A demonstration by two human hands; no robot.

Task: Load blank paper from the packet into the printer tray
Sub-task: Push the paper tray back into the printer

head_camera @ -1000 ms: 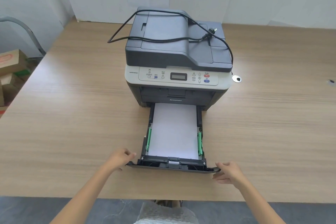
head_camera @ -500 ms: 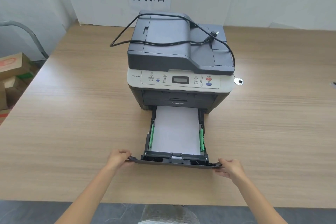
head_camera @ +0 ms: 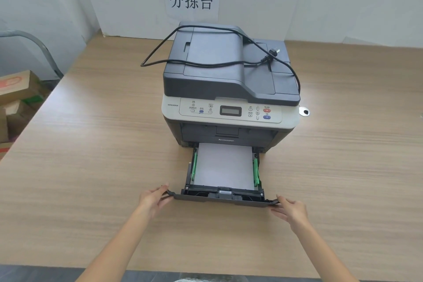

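Your left hand (head_camera: pixel 153 198) gripped the left end of the tray (head_camera: pixel 223 199) front, fingers curled over its top edge and thumb closed beneath. Your right hand (head_camera: pixel 290 210) gripped the right end likewise, fingers closed on the corner of the front panel. Both forearms entered from the near edge of the table (head_camera: pixel 91 167).

Tray: dark, drawn partly out of the printer (head_camera: pixel 229 89) base, resting low over the tabletop. Contents: a stack of blank paper (head_camera: pixel 225 165), white, lying flat between two green side guides (head_camera: pixel 256 170), its far edge hidden inside the printer body.

Printer: dark grey lid, pale control panel with small display, standing mid-table. Power cord (head_camera: pixel 206 64): black, looped loosely across the lid, plug lying on the right part of the top.

Beside the printer's right corner: a small round grommet (head_camera: pixel 304 111) in the tabletop. Wall behind: a paper sign (head_camera: pixel 191 0) with three characters. Left of the table: cardboard boxes (head_camera: pixel 18 89).
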